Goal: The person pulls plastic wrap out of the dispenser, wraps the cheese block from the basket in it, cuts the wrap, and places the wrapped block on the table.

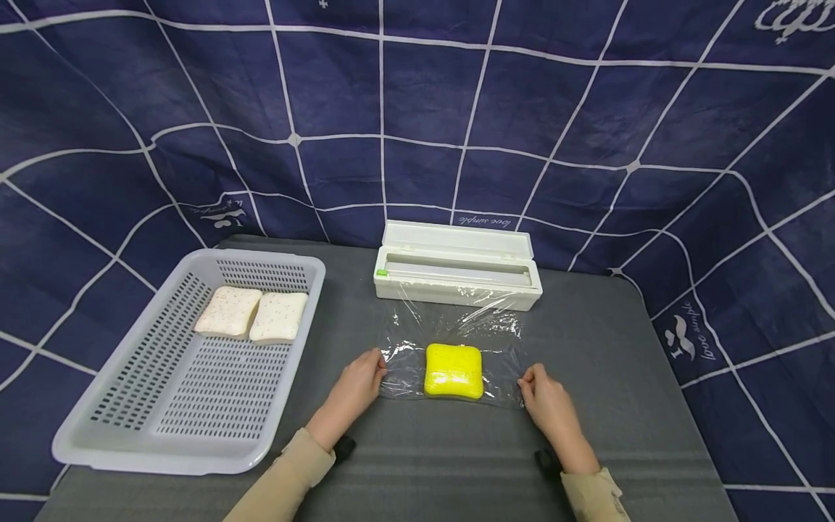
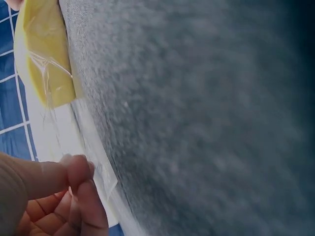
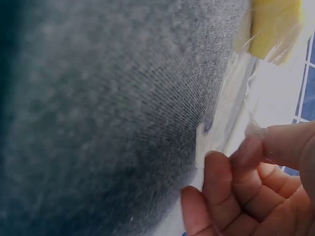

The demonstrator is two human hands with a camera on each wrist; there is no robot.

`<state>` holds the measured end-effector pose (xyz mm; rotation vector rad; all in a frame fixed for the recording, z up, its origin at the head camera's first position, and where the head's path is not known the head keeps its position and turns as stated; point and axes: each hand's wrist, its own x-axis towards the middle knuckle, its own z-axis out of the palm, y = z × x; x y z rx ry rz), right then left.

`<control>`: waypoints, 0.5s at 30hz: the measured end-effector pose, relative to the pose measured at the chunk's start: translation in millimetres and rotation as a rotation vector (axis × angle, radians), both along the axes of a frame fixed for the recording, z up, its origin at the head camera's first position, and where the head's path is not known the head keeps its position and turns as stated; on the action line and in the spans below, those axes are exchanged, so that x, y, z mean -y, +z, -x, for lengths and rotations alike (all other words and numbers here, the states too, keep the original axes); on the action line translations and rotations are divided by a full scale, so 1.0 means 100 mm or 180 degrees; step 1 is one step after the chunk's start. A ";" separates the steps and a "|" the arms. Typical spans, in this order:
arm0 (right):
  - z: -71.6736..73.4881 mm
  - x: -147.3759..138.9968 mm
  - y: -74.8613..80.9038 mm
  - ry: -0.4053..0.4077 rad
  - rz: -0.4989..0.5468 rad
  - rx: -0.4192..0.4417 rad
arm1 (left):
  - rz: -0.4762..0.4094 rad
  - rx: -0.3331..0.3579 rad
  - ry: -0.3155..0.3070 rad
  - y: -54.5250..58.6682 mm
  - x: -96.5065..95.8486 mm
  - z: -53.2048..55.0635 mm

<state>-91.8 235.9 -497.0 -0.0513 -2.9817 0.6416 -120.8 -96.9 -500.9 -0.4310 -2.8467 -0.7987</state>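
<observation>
A sheet of clear plastic wrap (image 1: 404,362) stretches from the front of a white wrap dispenser (image 1: 457,293) and lies over a yellow, rounded-square block (image 1: 454,371), which may be a toy bread slice. At the sheet's near left corner, my left hand (image 1: 357,384) pinches the film between thumb and forefinger. My right hand (image 1: 548,402) pinches the near right corner the same way. In the left wrist view, the wrap (image 2: 98,142) runs from the fingertips toward the yellow block (image 2: 47,54). The right wrist view shows film (image 3: 231,98) beside the thumb and fingers.
To the left stands a pale grey perforated basket (image 1: 85,442) with two white, speckled bread-slice shapes (image 1: 279,317) inside. The dispenser's lid (image 1: 458,239) is raised at the back. Blue checked cloth (image 1: 430,94) rises behind and beside the dark grey table (image 1: 626,348).
</observation>
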 end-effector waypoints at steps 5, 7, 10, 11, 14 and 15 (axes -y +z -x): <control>0.05 0.02 -0.01 -0.0080 -0.0043 0.0435 | 0.0040 0.0076 0.0023 -0.01 -0.04 0.03; 0.07 0.02 -0.01 -0.0108 -0.0047 0.0535 | 0.0083 0.0105 0.0043 -0.02 -0.06 0.04; 0.08 0.01 -0.02 -0.0128 -0.0052 0.0557 | 0.0173 0.0166 0.0105 -0.02 -0.08 0.05; 0.09 0.01 -0.02 -0.0141 -0.0051 0.0571 | 0.0208 0.0192 0.0140 -0.02 -0.09 0.05; 0.09 0.01 -0.01 -0.0225 0.0001 0.0628 | 0.0305 0.0316 0.0274 -0.02 -0.11 0.05; 0.10 0.00 0.00 -0.0270 0.0023 0.0664 | 0.0327 0.0350 0.0316 -0.02 -0.11 0.05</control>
